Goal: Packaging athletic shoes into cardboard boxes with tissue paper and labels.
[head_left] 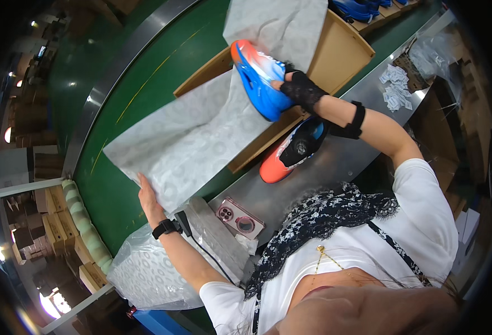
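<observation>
My right hand (297, 89), in a black lace fingerless glove, grips a blue, white and orange sneaker (253, 84) by its heel end, above a cardboard shoebox (341, 58). Patterned white tissue paper (184, 131) drapes out of the box toward the left. At the paper's lower left edge, my left hand (150, 202) pinches it, some fingers hidden. A second sneaker (279, 163), orange-toed with a dark opening, rests on the metal ledge (335, 159) just in front of the box.
Plastic-wrapped patterned paper (151, 271) and a pink phone (240, 218) lie near my left forearm. White sachets (397, 89) and clear plastic bags (433, 53) sit at the right. More blue shoes (357, 8) stand far right. The green belt (145, 72) has a metal rail (109, 78).
</observation>
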`<state>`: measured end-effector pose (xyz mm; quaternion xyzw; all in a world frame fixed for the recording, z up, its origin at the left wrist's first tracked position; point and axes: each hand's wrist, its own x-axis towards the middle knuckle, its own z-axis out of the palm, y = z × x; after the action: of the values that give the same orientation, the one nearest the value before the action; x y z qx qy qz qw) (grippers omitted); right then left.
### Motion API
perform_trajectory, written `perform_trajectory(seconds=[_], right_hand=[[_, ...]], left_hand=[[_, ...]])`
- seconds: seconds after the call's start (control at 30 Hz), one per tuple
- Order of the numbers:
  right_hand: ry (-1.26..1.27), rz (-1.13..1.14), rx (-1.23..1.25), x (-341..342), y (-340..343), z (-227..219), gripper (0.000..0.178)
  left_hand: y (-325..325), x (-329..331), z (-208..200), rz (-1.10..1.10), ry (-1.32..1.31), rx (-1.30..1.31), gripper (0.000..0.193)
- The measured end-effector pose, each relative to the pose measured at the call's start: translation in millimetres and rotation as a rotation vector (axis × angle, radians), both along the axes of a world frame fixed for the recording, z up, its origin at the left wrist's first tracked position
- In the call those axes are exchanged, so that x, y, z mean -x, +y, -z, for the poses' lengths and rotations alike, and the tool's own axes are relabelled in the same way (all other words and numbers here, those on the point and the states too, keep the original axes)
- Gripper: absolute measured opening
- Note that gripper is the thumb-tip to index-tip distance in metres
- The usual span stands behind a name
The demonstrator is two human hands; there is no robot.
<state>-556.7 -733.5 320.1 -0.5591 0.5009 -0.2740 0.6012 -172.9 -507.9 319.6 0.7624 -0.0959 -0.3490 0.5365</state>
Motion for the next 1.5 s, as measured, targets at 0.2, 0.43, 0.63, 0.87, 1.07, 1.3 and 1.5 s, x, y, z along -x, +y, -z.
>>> perform_trajectory(seconds=[0.2,0.43,0.63,0.87,1.07,1.3,1.5], right_hand=[[0.107,-0.087,0.033,7,16,-26,0.031],[-0.293,-0.085,-0.004,-27,8,-42,0.041],[-0.180,0.194,-0.154,49,20,-48,0.036],[-0.141,0.208,-0.080,70,55,-88,0.034],[-0.373,-0.147,0.183,-9,28,-114,0.042],[0.346,-0.101,0.429,-120,49,31,0.033],[0.416,-0.488,0.465,-162,53,108,0.045]], left_hand=[[28,-11,17,-0.040,-0.081,-0.263,0.081],[6,-8,-16,-0.034,-0.276,-0.190,0.087],[29,-37,-9,-0.073,-0.442,-0.264,0.081],[16,-41,8,0.042,-0.538,-0.352,0.087],[7,-42,-4,0.030,-0.663,-0.424,0.092],[-8,-49,-16,0.105,-0.648,-0.344,0.086],[-61,55,-55,0.333,0.071,0.322,0.072]])
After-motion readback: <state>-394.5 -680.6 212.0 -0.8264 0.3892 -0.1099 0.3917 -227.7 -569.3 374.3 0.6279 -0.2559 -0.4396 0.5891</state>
